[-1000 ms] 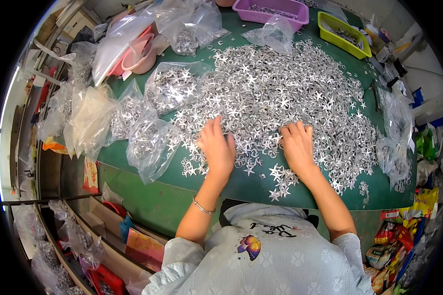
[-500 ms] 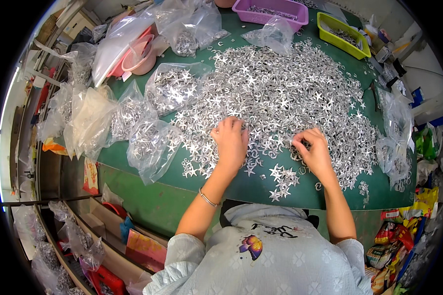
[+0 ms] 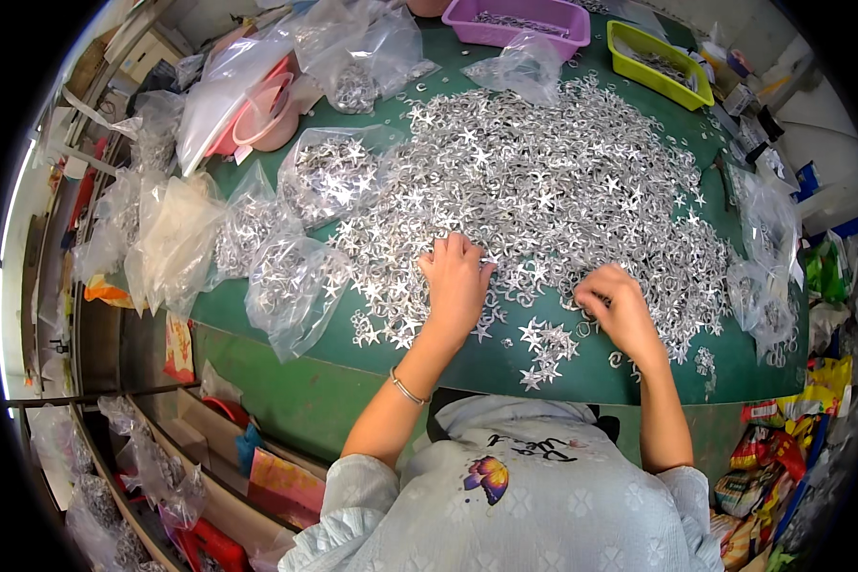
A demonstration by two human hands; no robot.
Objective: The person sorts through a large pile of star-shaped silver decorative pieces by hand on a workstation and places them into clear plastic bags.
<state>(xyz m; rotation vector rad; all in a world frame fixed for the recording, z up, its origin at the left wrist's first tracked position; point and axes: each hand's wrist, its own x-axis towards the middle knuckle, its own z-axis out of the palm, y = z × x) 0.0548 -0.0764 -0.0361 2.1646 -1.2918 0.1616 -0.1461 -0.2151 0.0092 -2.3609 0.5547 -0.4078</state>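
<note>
A wide heap of small silver metal pieces (image 3: 543,181), many star-shaped and others curved or ring-like, covers much of the green table (image 3: 381,357). At the heap's near edge, my left hand (image 3: 456,286) rests palm down, its fingers bent and slightly apart, the thumb away from the forefinger; the tips are partly lost among the pieces. Farther right, my right hand (image 3: 622,310) is curled with thumb and fingers drawn together over the heap's edge. Whatever it pinches is hidden. Between the hands and nearer my body lies a small group of silver stars (image 3: 546,353), apart from the heap.
Clear plastic bags of pieces (image 3: 296,291) stand along the left side. Pink basins (image 3: 269,119), a purple basket (image 3: 520,27) and a yellow-green basket (image 3: 660,67) are at the back. More plastic bags (image 3: 767,257) lie at the right edge; a compartmented shelf (image 3: 191,429) stands lower left.
My left hand has shifted slightly right and nearer me, its thumb now farther from the fingers. The right hand has moved a little right and nearer me, its fingers curled more closely.
</note>
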